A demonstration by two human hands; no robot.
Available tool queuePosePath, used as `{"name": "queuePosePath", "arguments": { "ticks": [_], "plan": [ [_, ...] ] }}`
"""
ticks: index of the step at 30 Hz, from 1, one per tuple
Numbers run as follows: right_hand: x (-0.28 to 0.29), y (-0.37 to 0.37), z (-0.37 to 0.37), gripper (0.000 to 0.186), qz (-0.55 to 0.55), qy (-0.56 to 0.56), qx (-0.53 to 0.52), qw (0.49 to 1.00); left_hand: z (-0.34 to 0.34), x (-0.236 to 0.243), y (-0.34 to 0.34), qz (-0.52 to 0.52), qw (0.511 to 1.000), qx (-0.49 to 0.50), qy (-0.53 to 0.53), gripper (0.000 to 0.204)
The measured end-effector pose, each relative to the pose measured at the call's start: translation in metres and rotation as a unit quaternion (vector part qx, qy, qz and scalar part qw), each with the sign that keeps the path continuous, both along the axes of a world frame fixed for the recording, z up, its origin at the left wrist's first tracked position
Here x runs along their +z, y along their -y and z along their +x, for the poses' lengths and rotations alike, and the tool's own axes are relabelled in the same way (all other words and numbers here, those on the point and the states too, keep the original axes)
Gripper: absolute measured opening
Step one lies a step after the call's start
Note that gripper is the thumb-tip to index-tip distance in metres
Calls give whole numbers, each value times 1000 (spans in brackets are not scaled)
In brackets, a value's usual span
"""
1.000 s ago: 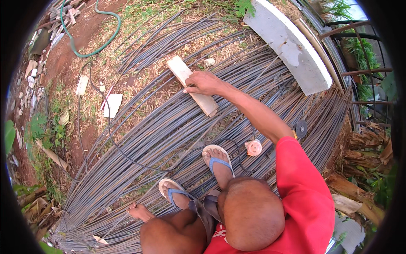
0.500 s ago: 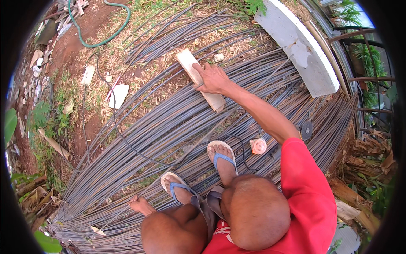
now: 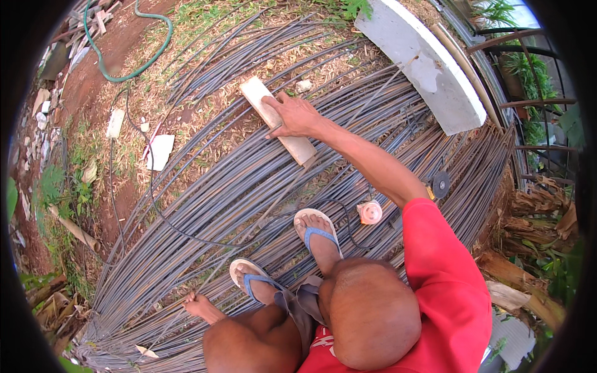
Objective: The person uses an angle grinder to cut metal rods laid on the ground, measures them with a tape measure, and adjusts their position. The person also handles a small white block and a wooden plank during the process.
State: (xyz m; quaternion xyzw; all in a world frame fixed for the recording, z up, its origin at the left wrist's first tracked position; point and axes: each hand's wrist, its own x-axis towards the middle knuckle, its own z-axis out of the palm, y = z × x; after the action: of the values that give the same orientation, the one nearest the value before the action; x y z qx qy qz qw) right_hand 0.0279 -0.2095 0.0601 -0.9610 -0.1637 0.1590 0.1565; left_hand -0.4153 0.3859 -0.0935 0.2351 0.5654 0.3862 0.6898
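Plainly, the right hand (image 3: 293, 118) lies splayed over a board (image 3: 255, 92), left hand (image 3: 201, 306) unreadable.

The board (image 3: 252, 93) is pale cream shading to tan. The rods (image 3: 217, 183) are blue-grey with rust-brown streaks, forming a pattern of fine stripes. The slab (image 3: 429, 71) is light grey with a paler patch and a white edge. The shirt (image 3: 444, 267) is bright red with white print. The sandals (image 3: 319, 232) have cream soles and blue straps. The hose (image 3: 119, 79) is green, the cable (image 3: 208, 240) black, the round object (image 3: 370, 212) pale pink and white.
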Motion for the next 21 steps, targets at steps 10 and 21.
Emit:
{"name": "queuePosePath", "arguments": {
  "ticks": [10, 21],
  "plan": [
    [-16, 23, -10, 114, 41, 5, -15, 999, -9, 33, 68, -25, 993, -46, -110, 28],
    [-11, 24, -15, 111, 53, 14, -26, 998, -59, -1, 68, 268, 816, -317, -402, 23]
  ]
}}
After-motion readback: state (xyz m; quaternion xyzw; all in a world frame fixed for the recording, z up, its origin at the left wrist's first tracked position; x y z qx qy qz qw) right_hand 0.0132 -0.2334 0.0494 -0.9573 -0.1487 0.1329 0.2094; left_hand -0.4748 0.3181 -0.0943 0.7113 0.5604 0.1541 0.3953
